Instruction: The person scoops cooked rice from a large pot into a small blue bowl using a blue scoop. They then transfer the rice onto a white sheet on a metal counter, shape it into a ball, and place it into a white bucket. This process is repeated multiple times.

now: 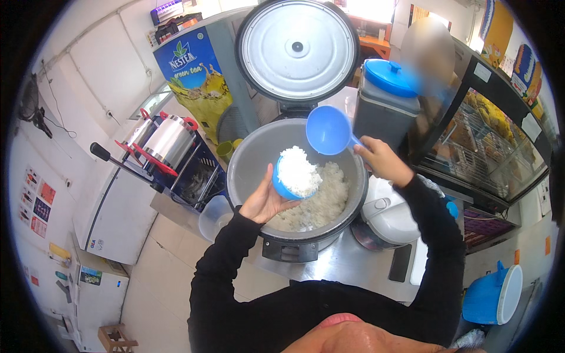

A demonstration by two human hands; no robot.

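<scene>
My left hand (265,198) holds a small blue bowl (282,187) heaped with white cooked rice (299,173), tilted over a large rice cooker. In my right hand (382,159) is the handle of a round blue plastic dipper (327,130), raised over the back right of the pot; no rice shows in its cup. More rice (329,194) lies at the bottom and right side of the cooker's grey inner pot (247,154). Behind the pot, the cooker's round metal lid (296,66) stands open. The bowl and the dipper are apart.
Right of the pot stands a smaller white rice cooker (388,212), with a dark phone-like slab (401,263) nearer me on the metal counter (326,264). Behind it is a bin with a blue lid (388,77) beside a glass food case (481,137). A clear plastic tub (214,216) is at left.
</scene>
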